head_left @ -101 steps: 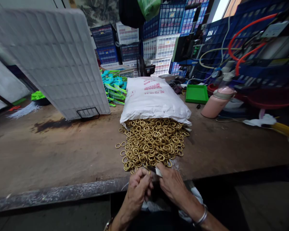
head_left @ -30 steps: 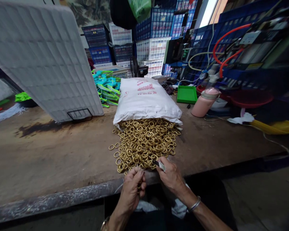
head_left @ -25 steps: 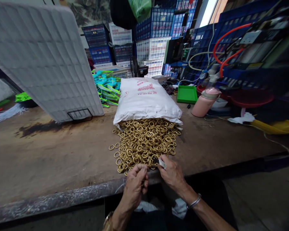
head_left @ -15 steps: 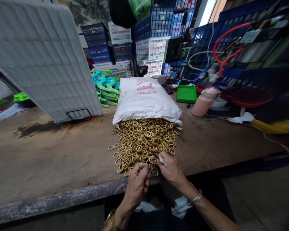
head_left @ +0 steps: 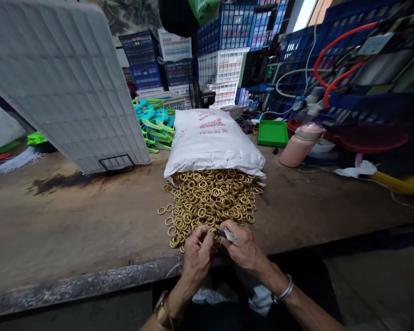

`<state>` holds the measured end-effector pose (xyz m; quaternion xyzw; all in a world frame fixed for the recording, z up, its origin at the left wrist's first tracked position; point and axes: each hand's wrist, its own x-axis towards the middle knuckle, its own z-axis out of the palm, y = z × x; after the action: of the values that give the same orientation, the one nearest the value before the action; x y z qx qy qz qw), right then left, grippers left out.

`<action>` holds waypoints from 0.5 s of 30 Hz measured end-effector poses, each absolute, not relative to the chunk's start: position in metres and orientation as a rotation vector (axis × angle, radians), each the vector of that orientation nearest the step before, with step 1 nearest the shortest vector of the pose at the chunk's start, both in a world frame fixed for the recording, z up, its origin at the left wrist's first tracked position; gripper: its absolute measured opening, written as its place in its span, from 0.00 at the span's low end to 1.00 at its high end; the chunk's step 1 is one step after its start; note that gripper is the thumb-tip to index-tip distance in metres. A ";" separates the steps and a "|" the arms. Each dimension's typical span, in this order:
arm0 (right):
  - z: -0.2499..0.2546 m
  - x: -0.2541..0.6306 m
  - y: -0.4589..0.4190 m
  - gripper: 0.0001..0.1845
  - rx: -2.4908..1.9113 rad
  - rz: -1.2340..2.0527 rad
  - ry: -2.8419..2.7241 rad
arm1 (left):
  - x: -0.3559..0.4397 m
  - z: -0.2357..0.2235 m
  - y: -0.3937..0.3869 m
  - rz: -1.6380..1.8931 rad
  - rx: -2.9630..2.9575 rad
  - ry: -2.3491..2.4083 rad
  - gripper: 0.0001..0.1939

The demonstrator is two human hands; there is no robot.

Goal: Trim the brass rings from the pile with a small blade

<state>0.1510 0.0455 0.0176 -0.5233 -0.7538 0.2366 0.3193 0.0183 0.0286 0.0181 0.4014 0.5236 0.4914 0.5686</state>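
Note:
A heap of gold-coloured rings (head_left: 210, 197) spills from the open mouth of a white sack (head_left: 214, 142) onto the table. At the near edge of the heap, my left hand (head_left: 197, 255) pinches one gold ring (head_left: 212, 231) between thumb and fingers. Close beside it, my right hand (head_left: 243, 248) is closed round a small dark-bladed tool with a white wrapping (head_left: 229, 236), perhaps a knife. The tool's dark end points at the held ring; whether they touch I cannot tell.
A tall white ribbed panel (head_left: 72, 92) leans at the left on a black wire stand (head_left: 117, 163). Teal and green plastic pieces (head_left: 155, 122) lie behind the sack. To the right are a green tray (head_left: 272, 133) and a pink bottle (head_left: 301, 146). Stacked crates (head_left: 222, 66) fill the back.
My left hand has come up with a ring now showing in its fingers. My right hand has turned the tool toward it, and the hands are closer together. The view has shifted slightly.

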 end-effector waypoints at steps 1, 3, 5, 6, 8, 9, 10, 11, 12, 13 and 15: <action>0.018 0.150 0.045 0.03 -1.378 0.616 -1.984 | 0.017 0.019 0.029 1.178 1.053 1.245 0.09; 0.018 0.149 0.044 0.03 -1.384 0.590 -1.996 | 0.015 0.019 0.031 1.214 1.246 1.306 0.08; 0.018 0.149 0.044 0.04 -1.389 0.562 -2.015 | 0.012 0.017 0.032 1.225 1.326 1.400 0.06; 0.018 0.148 0.043 0.04 -1.388 0.557 -2.026 | 0.010 0.016 0.033 1.237 1.355 1.446 0.07; 0.017 0.147 0.043 0.04 -1.379 0.565 -2.040 | 0.008 0.012 0.033 1.260 1.435 1.499 0.08; 0.017 0.147 0.043 0.04 -1.377 0.576 -2.041 | 0.008 0.010 0.033 1.262 1.493 1.501 0.07; 0.016 0.146 0.043 0.04 -1.378 0.587 -2.038 | 0.007 0.008 0.033 1.258 1.555 1.494 0.07; 0.014 0.146 0.044 0.04 -1.383 0.593 -2.033 | 0.008 0.007 0.034 1.250 1.610 1.485 0.06; 0.012 0.146 0.044 0.04 -1.390 0.590 -2.028 | 0.008 0.006 0.034 1.236 1.652 1.475 0.06; 0.011 0.146 0.044 0.04 -1.398 0.584 -2.025 | 0.009 0.006 0.034 1.220 1.678 1.467 0.06; 0.008 0.146 0.046 0.04 -1.405 0.575 -2.028 | 0.010 0.007 0.034 1.183 1.682 1.453 0.07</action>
<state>0.1461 0.0455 0.0085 -0.5291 -0.7638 0.2166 0.2996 0.0100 0.0342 0.0072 0.6358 0.5494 0.4470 0.3067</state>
